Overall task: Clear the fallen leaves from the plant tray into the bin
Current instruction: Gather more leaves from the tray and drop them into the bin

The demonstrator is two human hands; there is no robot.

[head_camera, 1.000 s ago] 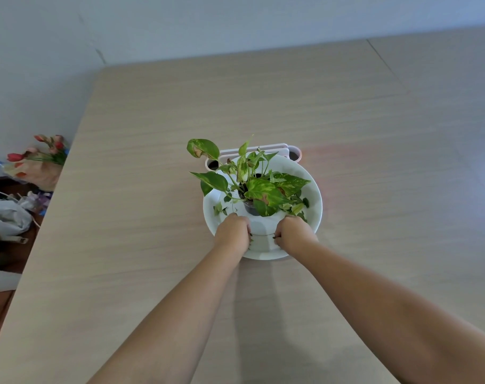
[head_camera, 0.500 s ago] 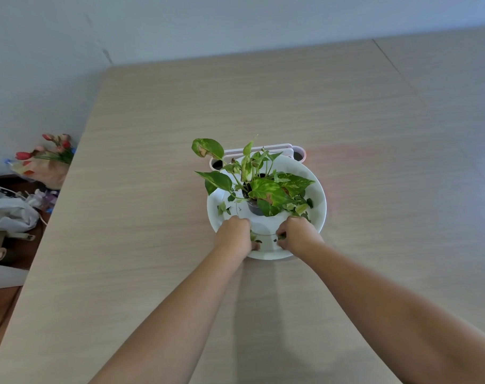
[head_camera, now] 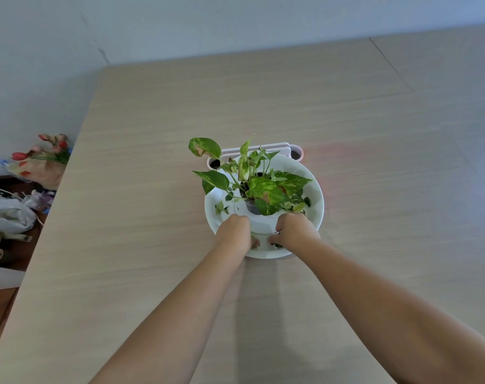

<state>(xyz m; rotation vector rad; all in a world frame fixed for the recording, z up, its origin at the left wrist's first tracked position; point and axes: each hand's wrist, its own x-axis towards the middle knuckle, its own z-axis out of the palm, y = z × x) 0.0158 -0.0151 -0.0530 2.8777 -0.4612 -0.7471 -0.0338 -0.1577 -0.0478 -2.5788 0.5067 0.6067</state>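
Observation:
A white round plant tray (head_camera: pixel 317 200) sits mid-table and holds a small dark pot (head_camera: pixel 253 208) with a green, yellow-flecked plant (head_camera: pixel 263 187). Loose fallen leaves (head_camera: pixel 221 208) lie on the tray's left side, and more fallen leaves (head_camera: pixel 299 206) lie at the right by the pot. My left hand (head_camera: pixel 234 231) and my right hand (head_camera: pixel 295 230) rest on the tray's near part. Both have their fingers curled down over bits of green leaf. A low pinkish-white bin (head_camera: pixel 295 154) stands just behind the tray, mostly hidden by it.
The light wooden table (head_camera: pixel 152 189) runs far to the back and right, and its left edge is close. Beyond that edge, lower down, are a bouquet of red flowers (head_camera: pixel 46 159), a white plastic bag (head_camera: pixel 6 214) and other clutter.
Both hands have slid a little toward me on the tray, and their fingers have closed further over leaf bits. The view has shifted slightly.

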